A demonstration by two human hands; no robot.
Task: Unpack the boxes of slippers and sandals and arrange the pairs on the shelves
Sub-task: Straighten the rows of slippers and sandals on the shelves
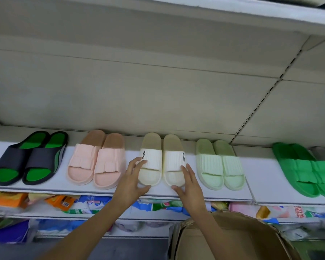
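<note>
Cream slippers [161,160], pair side by side, toes toward camera, on white shelf [176,192] mid-row. Left hand [131,182] at outer edge of the pair's left slipper, fingers spread and mostly straight, fingertips touching strap side, thumb at toe front. Right hand [190,188] at outer edge of the pair's right slipper, fingers straight along its side, thumb near toe. Hands apart, flanking the cream pair, neither clamped on anything. Just left of cream pair: pink slippers [98,160]. Further left: black-and-green slippers [29,158]. Just right of cream pair: pale green slippers [219,164]. Well right of cream pair: bright green slippers [306,169] on the adjoining shelf section. Below cream pair: lower shelves with packaged goods [86,203], blurred. Below-right of cream pair: open cardboard box [231,239].
</note>
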